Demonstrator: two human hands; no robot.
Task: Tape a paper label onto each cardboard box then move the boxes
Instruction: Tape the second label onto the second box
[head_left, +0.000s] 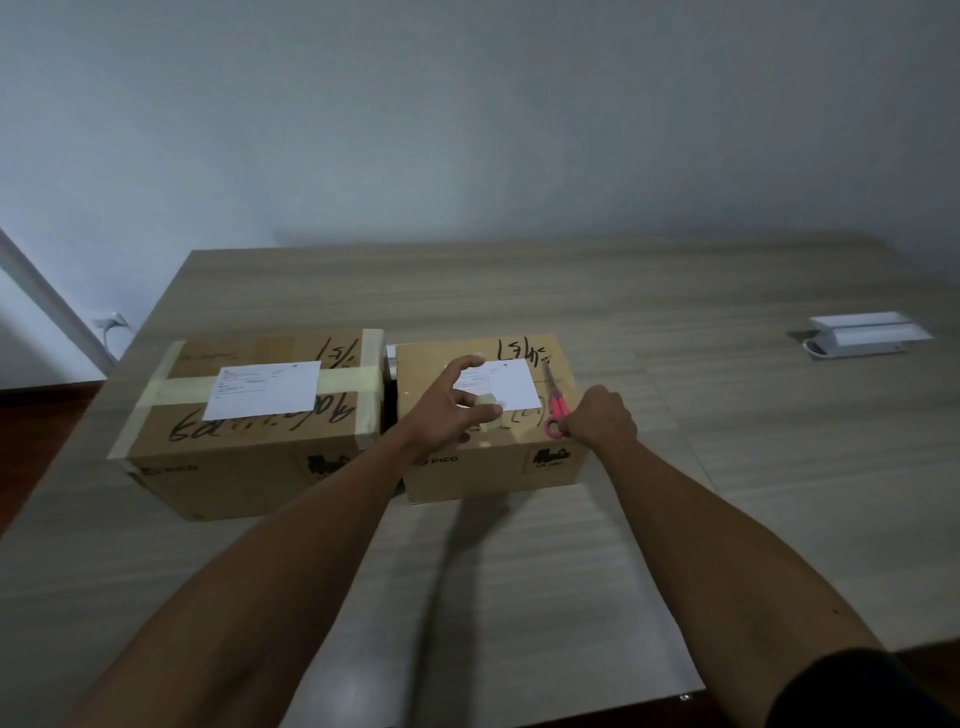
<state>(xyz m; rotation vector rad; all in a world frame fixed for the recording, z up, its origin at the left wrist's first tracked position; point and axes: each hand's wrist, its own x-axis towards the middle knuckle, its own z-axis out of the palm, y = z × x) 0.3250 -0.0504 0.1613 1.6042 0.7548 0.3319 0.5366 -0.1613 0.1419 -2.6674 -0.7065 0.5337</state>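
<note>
Two cardboard boxes stand side by side on the table. The left box (244, 441) carries a white paper label (265, 388) across its tape bands. The right box (493, 467) has a white label (511, 384) lying on its top. My left hand (449, 410) hovers over that label with fingers spread and curved around a roll of clear tape (485, 415). My right hand (602, 418) has its fingers curled on the pink handles of the scissors (556, 408), which lie on the right box's top with the blades pointing away from me.
The wooden table (675, 467) stretches wide to the right and toward me. A white flat device (867, 335) sits at the far right. A wall stands just behind the table, and the table's left edge drops to a dark floor.
</note>
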